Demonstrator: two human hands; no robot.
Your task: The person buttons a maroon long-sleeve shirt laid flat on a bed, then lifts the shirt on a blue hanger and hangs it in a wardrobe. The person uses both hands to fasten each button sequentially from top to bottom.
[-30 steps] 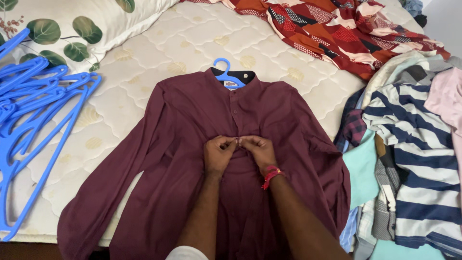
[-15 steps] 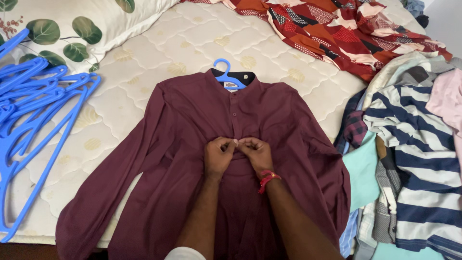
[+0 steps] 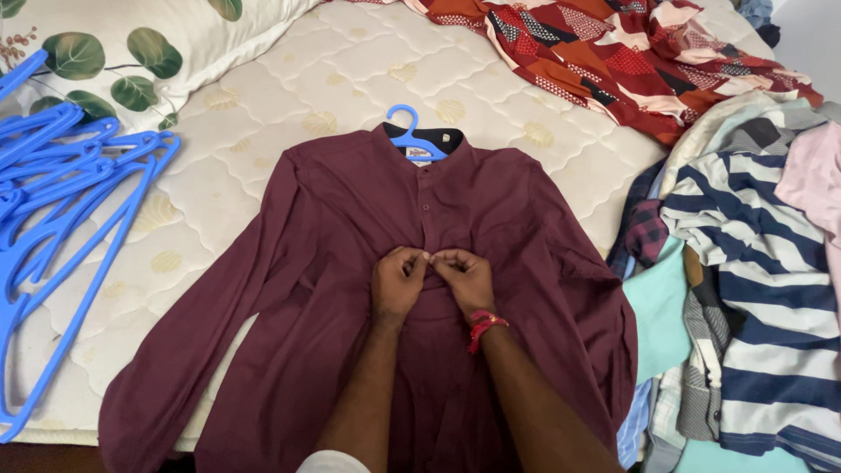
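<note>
- The placket of the maroon shirt [image 3: 350, 263] is pinched at mid-chest by the left hand [image 3: 399, 282] and the right hand [image 3: 464, 278], fingers curled shut on the cloth.
- The shirt is laid flat on the mattress [image 3: 263, 105].
- A blue hanger [image 3: 412, 138] is seen at the shirt's collar.
- Spare hangers [image 3: 61, 201] are piled left of the shirt, clothes [image 3: 753, 263] heaped right.

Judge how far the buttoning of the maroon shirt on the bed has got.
Done: the maroon shirt lies flat on its blue hanger, upper placket closed. In hand: the left hand and right hand pinch the placket mid-chest. Left: the placket below, hidden by the arms.
</note>
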